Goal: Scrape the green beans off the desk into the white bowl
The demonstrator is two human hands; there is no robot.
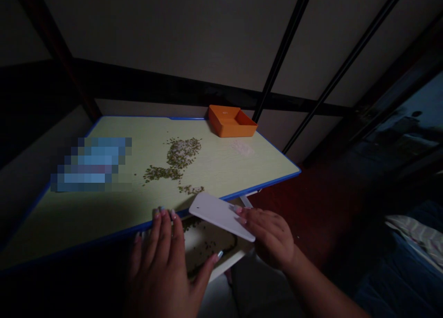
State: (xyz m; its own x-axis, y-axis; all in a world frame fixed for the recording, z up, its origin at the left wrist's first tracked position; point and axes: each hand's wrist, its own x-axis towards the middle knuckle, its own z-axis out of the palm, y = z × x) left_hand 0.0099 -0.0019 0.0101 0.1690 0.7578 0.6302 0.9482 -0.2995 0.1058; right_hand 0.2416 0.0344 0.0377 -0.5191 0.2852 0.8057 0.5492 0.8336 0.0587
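My right hand (268,235) is closed on a flat white scraper (219,212) with rounded corners and a small hole. The scraper slants across the table's blue front edge, its far end close to a small patch of green-brown grains (191,189). My left hand (162,258) has its fingers stretched out, fingertips at the table edge and thumb apart; it shows nothing held. Between my hands, below the tabletop, a light-coloured tray or drawer (204,244) has scattered grains in it. A larger heap of the grains (182,153) lies mid-table.
An orange open box (237,129) stands at the table's back right corner. A pale patch of fine bits (242,147) lies in front of it. A blurred-out blue item (95,163) is on the left. Dark-framed panels (180,36) rise behind the table (131,202).
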